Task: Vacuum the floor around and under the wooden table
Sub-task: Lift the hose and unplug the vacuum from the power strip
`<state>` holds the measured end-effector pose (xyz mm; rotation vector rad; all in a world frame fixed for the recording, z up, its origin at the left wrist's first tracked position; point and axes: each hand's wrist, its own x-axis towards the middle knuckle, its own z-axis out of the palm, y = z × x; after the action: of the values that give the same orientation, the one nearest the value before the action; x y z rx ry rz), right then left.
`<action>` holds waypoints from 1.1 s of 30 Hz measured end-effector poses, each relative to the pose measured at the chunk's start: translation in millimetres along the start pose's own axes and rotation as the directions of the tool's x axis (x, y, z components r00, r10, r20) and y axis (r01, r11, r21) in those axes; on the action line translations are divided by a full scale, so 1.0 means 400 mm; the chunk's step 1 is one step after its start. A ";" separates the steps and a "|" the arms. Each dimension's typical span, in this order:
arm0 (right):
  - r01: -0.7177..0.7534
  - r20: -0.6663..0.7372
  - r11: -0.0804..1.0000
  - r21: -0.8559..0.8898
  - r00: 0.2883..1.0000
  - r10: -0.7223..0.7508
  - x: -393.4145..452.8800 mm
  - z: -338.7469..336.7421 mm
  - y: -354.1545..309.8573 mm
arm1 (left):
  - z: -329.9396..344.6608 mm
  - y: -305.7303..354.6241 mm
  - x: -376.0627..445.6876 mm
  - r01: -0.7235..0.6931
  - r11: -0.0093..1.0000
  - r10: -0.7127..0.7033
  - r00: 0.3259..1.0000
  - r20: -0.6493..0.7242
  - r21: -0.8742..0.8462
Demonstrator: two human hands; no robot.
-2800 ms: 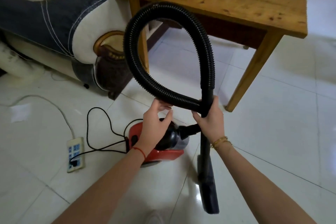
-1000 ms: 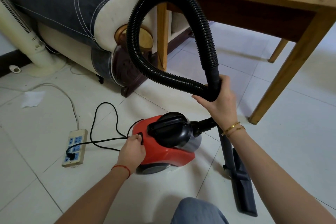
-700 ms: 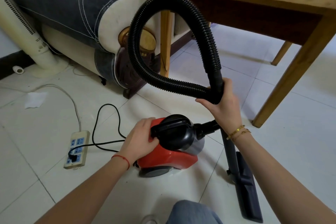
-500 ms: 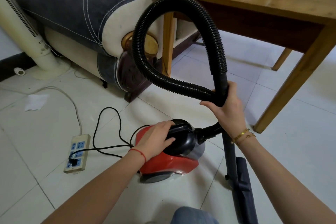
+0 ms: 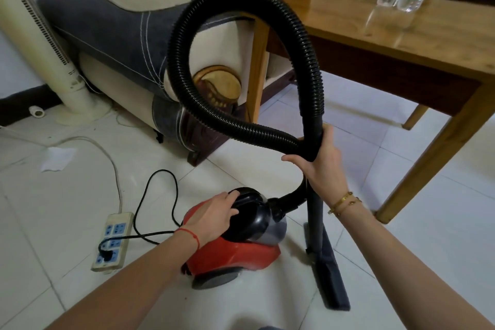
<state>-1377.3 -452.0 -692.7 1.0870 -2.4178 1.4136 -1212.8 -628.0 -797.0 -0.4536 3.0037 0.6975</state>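
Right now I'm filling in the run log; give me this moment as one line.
left hand: on vacuum body | right hand: grips hose and wand | floor head: on tile beside wooden table

Vacuum [image 5: 235, 244] on floor [image 5: 442, 222], left before table [image 5: 401, 32].

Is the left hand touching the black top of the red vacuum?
Touching. The head view shows the left hand lying on the vacuum's black top, fingers spread over its curve with no gap.
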 end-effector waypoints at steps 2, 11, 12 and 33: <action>0.024 0.037 1.000 0.004 0.999 -0.024 0.029 0.033 -0.015 | -0.031 -0.036 0.006 0.029 0.999 -0.029 0.999 -0.013 -0.014; 0.104 0.112 0.992 0.070 0.987 -0.112 0.226 0.216 -0.086 | -0.172 -0.229 0.059 0.130 0.991 -0.131 0.991 -0.039 -0.028; 0.102 0.110 0.992 0.079 0.988 -0.111 0.248 0.236 -0.093 | -0.183 -0.248 0.068 0.140 0.990 -0.141 0.989 -0.039 -0.033; 0.021 0.202 0.998 0.058 0.979 -0.033 0.440 0.472 -0.021 | -0.189 -0.385 0.163 0.208 0.978 -0.207 0.972 -0.108 0.000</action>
<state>-1457.1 -696.8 -711.7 1.3328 -2.5015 1.4337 -1228.3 -810.9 -800.7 -0.8164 2.9940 0.6591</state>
